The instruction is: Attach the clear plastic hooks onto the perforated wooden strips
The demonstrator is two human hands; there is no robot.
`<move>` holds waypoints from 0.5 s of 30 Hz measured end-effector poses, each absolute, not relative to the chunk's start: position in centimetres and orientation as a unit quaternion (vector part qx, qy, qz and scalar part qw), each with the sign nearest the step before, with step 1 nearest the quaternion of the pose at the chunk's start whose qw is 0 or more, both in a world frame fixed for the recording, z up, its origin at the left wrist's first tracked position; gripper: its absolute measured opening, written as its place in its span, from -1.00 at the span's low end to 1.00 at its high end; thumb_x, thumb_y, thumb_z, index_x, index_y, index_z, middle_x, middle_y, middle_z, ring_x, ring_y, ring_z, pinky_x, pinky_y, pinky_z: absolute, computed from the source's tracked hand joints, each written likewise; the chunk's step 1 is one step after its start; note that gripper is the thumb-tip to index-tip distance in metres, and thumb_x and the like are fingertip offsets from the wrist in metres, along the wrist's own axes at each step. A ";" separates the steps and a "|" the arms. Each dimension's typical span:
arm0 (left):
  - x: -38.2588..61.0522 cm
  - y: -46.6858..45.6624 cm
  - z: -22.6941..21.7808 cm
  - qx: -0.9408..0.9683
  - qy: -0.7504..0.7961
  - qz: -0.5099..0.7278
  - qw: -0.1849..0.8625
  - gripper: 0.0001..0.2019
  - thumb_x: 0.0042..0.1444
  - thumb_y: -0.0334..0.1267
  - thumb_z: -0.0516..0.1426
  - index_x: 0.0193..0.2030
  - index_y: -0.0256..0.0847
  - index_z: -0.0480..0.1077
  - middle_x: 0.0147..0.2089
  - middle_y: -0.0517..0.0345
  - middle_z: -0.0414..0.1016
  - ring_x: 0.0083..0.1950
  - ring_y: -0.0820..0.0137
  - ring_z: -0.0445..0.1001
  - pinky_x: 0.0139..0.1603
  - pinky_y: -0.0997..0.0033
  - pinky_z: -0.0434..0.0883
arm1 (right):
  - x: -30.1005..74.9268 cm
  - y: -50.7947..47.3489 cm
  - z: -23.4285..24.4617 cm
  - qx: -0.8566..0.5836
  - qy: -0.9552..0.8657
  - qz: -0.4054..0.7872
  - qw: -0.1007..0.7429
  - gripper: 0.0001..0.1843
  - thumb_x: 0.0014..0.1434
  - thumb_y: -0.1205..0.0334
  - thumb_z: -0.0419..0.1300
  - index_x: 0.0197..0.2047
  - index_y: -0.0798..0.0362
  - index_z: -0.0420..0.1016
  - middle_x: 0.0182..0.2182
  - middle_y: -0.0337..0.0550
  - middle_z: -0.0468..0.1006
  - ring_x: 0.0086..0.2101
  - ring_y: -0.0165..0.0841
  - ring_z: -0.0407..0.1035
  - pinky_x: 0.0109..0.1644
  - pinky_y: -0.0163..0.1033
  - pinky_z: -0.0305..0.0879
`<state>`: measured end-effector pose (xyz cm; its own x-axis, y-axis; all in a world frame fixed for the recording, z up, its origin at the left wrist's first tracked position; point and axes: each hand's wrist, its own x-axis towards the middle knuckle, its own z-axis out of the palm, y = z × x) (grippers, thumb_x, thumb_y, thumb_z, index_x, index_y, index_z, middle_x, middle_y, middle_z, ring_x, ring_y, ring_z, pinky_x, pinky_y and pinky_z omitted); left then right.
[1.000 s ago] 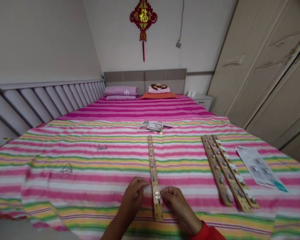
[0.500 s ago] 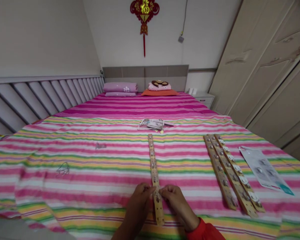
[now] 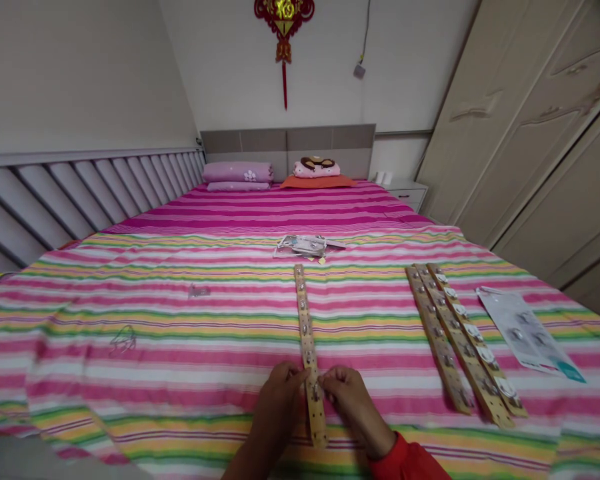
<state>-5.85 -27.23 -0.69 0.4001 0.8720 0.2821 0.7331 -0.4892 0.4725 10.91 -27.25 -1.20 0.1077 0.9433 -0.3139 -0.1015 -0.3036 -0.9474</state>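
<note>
A narrow wooden strip (image 3: 317, 427) with holes and a row of small shiny metal pieces lies lengthwise on the bed in front of me. My left hand (image 3: 279, 397) is closed at its left edge, thumb and finger pressed against the wood near the lower end. On the opposite edge my right hand (image 3: 349, 393), in a red sleeve, is pinched beside one metal piece (image 3: 315, 389). Whatever sits between the right fingertips is too small to make out.
To the right lie several similar wooden strips (image 3: 447, 360), some pieces white, beside a clear plastic packet (image 3: 527, 330). Ahead is a heap of packets (image 3: 303, 245). A small clear bag (image 3: 199, 291) and a crumpled clear wrapper (image 3: 124, 339) lie left on the striped sheet.
The view has shifted slightly. Both hands keep their places at the strip, with only small finger movement.
</note>
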 end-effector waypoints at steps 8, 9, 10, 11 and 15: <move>-5.7 -27.5 -0.3 0.812 0.518 0.220 0.156 -0.57 0.12 -0.48 -0.05 0.00 -0.03 0.47 -0.14 0.06 0.44 -0.10 0.35 0.40 -0.14 0.40 0.41 | 10.9 -28.5 -1.4 -0.565 -0.368 0.574 0.464 -0.73 -0.27 0.09 0.30 -0.67 0.05 0.31 -0.83 -0.39 0.27 -0.72 -0.53 0.06 -0.59 -0.33 -0.07; -5.6 -27.6 -0.2 0.809 0.522 0.221 0.158 -0.56 0.11 -0.50 -0.06 0.00 -0.03 0.48 -0.14 0.06 0.44 -0.10 0.35 0.39 -0.14 0.39 0.41 | 10.9 -28.6 -1.5 -0.565 -0.366 0.577 0.462 -0.74 -0.28 0.10 0.30 -0.67 0.05 0.32 -0.83 -0.39 0.28 -0.72 -0.52 0.07 -0.59 -0.34 -0.06; -5.5 -27.6 -0.1 0.805 0.526 0.224 0.160 -0.54 0.10 -0.51 -0.07 -0.01 -0.04 0.48 -0.15 0.05 0.44 -0.10 0.35 0.39 -0.13 0.39 0.41 | 10.8 -28.7 -1.5 -0.565 -0.364 0.581 0.458 -0.74 -0.29 0.10 0.30 -0.67 0.05 0.32 -0.83 -0.38 0.28 -0.72 -0.52 0.08 -0.59 -0.33 -0.06; -5.4 -27.7 0.0 0.801 0.530 0.228 0.162 -0.53 0.09 -0.53 -0.07 -0.01 -0.04 0.48 -0.15 0.05 0.43 -0.10 0.35 0.40 -0.13 0.39 0.41 | 10.8 -28.9 -1.6 -0.566 -0.361 0.585 0.456 -0.74 -0.29 0.09 0.29 -0.68 0.05 0.32 -0.84 -0.38 0.28 -0.73 -0.52 0.08 -0.59 -0.33 -0.06; -5.2 -27.8 0.3 0.791 0.527 0.256 0.176 -0.53 0.08 -0.52 -0.08 -0.02 -0.05 0.50 -0.17 0.04 0.42 -0.11 0.34 0.40 -0.09 0.36 0.41 | 10.5 -29.7 -2.6 -0.569 -0.360 0.588 0.449 -0.65 -0.22 -0.01 0.31 -0.70 0.06 0.33 -0.85 -0.37 0.26 -0.74 -0.53 0.06 -0.61 -0.33 -0.10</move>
